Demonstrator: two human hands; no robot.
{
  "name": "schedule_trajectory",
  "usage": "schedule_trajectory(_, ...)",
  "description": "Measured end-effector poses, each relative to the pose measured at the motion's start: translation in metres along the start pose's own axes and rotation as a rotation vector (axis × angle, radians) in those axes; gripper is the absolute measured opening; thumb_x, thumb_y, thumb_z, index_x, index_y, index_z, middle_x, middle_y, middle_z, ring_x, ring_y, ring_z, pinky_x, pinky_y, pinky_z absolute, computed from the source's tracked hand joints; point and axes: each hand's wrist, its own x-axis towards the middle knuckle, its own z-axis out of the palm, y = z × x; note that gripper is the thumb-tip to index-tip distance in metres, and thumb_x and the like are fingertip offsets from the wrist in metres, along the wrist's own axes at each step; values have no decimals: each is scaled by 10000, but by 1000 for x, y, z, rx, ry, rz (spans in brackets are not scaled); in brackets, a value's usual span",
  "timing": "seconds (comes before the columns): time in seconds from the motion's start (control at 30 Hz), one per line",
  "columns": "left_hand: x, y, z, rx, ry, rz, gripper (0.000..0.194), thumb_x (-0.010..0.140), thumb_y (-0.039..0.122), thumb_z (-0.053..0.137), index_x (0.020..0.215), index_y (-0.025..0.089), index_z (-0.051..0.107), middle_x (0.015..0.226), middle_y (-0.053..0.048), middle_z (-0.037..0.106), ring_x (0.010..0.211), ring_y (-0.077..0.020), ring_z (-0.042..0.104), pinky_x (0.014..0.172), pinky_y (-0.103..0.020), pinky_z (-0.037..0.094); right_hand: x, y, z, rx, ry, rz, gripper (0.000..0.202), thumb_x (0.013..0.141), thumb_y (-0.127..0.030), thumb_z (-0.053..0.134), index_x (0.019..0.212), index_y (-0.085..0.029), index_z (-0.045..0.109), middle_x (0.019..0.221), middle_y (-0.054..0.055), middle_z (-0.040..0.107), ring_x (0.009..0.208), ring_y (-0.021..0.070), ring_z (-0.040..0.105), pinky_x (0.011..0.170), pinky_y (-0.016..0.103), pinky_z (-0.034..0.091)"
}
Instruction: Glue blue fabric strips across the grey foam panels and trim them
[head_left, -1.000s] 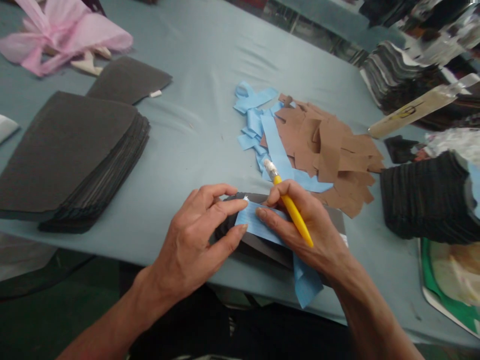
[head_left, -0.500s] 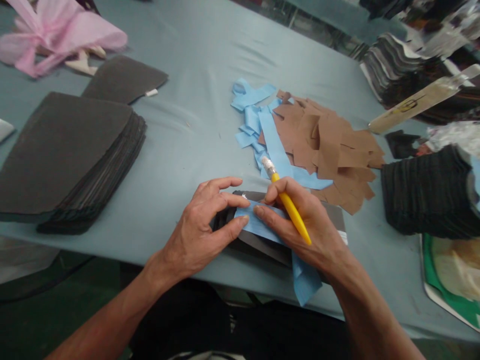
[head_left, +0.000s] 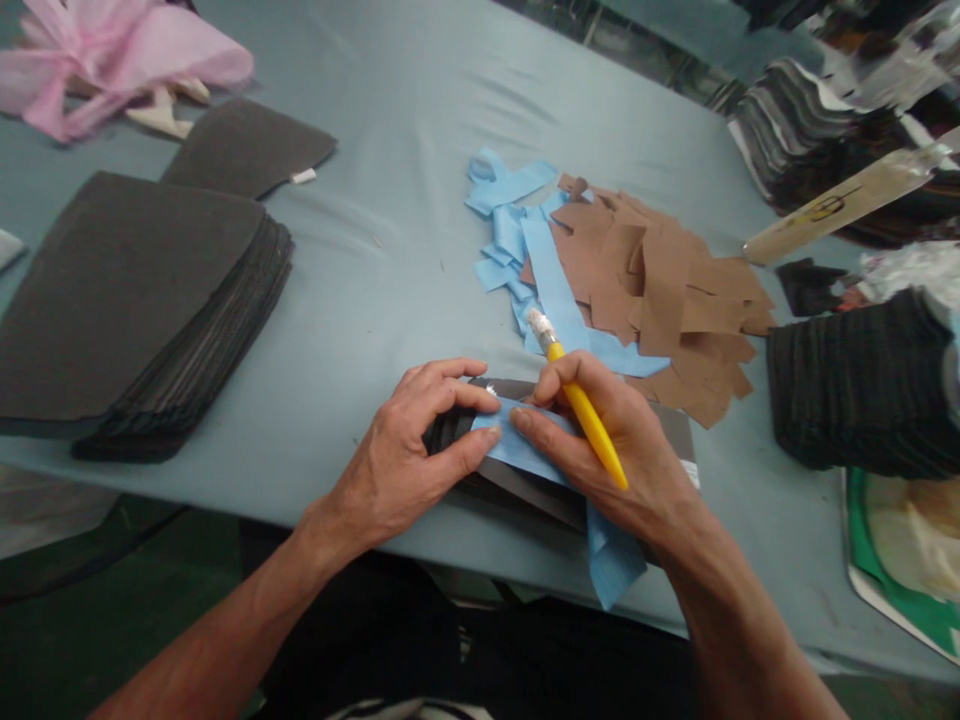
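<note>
A light blue strip [head_left: 529, 447] lies over dark grey pieces [head_left: 544, 502] near the table's front edge, its tail hanging off at the right. My left hand [head_left: 405, 455] pinches the strip's left end between thumb and fingers. My right hand [head_left: 607, 430] presses thumb and fingertips on the strip's middle. A yellow-handled brush [head_left: 592, 430] with a whitish tip is tucked in the same hand, its tip pointing up and away.
Left, a stack of dark grey pieces [head_left: 127, 290] and pink cloth [head_left: 142, 60]. Beyond my hands, blue strips [head_left: 547, 265] and brown pieces [head_left: 660, 290]. Right, a dark stack [head_left: 862, 385], a long beige tool [head_left: 840, 205] and a green-edged tray [head_left: 862, 535].
The view has shifted slightly. Both hands keep almost the same hold on the blue strip, and the brush stays in my right hand.
</note>
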Motion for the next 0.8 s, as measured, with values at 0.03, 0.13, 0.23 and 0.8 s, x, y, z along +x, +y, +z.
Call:
schedule_trajectory(0.03, 0, -1, 0, -14, -1, -12, 138, 961, 273, 729, 1087, 218, 732, 1336, -126, 742, 1298, -260, 683, 1142, -443, 529, 0, 0, 0, -1, 2, -3, 181, 934, -259, 718, 903, -253, 540, 795, -48, 597, 661, 119, 520, 648, 265, 414)
schedule_trajectory(0.13, -2, -3, 2, -46, 0, -45, 156, 950, 287, 738, 1093, 225, 734, 1344, -122, 740, 1286, -265, 693, 1144, -456, 532, 0, -1, -1, -8, -9, 9, 177, 937, -272, 712, 900, -252, 540, 791, -43, 593, 666, 123, 527, 644, 265, 417)
schedule_trajectory(0.23, -3, -4, 3, -62, 3, -68, 167, 940, 296, 745, 1095, 236, 736, 1346, -117, 742, 1279, -272, 699, 1145, -465, 533, 1, -2, -2, -19, -20, 21, 174, 934, -290, 711, 899, -251, 545, 782, -43, 589, 646, 121, 503, 627, 267, 409)
schedule_trajectory(0.8, -6, -8, 12, -99, 61, -94, 178, 904, 264, 744, 1080, 243, 739, 1268, -90, 778, 1245, -260, 718, 1140, -444, 546, 0, -1, 1, 1, 11, 22, 159, 921, -272, 717, 896, -251, 561, 759, -57, 565, 625, 113, 468, 612, 272, 384)
